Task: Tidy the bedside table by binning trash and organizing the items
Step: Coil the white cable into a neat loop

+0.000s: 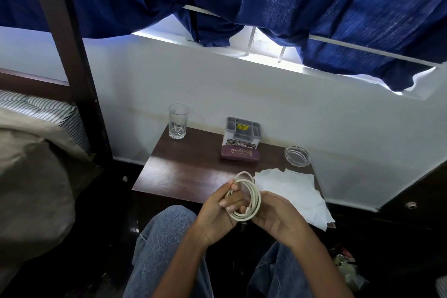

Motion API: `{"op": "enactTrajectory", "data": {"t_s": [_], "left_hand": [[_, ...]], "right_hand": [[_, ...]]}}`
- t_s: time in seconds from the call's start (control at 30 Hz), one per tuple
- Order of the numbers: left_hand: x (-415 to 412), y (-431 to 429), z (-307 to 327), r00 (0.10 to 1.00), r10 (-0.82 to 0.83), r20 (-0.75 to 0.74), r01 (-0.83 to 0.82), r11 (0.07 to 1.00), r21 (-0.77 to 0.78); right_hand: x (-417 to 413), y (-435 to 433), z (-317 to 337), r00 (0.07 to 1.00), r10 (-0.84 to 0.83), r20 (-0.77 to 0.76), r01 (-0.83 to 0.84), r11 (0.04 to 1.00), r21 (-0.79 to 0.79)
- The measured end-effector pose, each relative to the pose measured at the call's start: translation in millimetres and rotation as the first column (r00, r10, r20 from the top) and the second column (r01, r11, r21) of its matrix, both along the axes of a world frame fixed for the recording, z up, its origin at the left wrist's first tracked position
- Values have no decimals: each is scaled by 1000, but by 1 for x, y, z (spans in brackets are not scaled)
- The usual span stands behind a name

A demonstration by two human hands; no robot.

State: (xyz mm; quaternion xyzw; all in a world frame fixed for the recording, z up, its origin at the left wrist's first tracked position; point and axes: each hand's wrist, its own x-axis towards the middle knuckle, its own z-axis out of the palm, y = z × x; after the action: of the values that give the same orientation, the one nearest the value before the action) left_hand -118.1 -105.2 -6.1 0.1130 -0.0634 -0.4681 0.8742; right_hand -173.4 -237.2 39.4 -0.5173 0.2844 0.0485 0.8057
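The dark bedside table (183, 172) carries white tissue (295, 189) at its near right corner, a grey organizer (243, 132) at the back, a glass (178, 121) and an ashtray (297, 156). Over its near edge, the left hand (217, 210) and right hand (278, 213) curl their fingers round a coiled white cable (257, 198).

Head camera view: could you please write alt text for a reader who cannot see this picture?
A person's left hand and right hand hold a coiled white cable over the near edge of a dark bedside table. On the table are a glass, a grey organizer with a glasses case before it, an ashtray and white tissue paper.
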Motion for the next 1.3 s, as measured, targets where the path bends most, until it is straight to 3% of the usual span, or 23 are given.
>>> {"op": "enactTrajectory", "data": {"t_s": [0.23,0.53,0.6,0.63,0.7,0.77,0.87,1.07,1.23,1.3], "left_hand": [[-6,-9,8,967,249,51,-253,918,305],[-8,-5,21,925,339,174,-381,827,414],[-7,-1,23,935,313,166,-354,843,405],[-6,-1,22,941,310,138,-339,849,405],[-4,1,19,946,316,77,-319,858,403],[-2,0,15,947,318,53,-311,857,411],[-4,0,16,947,311,86,-316,842,437],[-7,-6,13,920,372,121,-382,790,479],[-4,-6,11,916,372,149,-394,766,509],[-4,-7,11,914,372,163,-399,754,522]], "right_hand": [[-3,-7,5,999,42,19,-38,983,-177],[-10,3,6,970,186,158,-123,932,-340],[-13,8,5,966,215,145,-104,835,-540],[-15,11,2,963,228,141,-72,727,-683],[-18,16,-6,944,290,158,24,417,-909],[-19,21,-12,914,384,134,60,200,-978],[-17,31,-15,896,435,90,28,147,-989],[-17,47,-16,898,409,161,138,85,-987],[-9,45,-10,933,356,-45,-33,-39,-999],[-7,44,-12,938,345,-45,-24,-64,-998]]}}
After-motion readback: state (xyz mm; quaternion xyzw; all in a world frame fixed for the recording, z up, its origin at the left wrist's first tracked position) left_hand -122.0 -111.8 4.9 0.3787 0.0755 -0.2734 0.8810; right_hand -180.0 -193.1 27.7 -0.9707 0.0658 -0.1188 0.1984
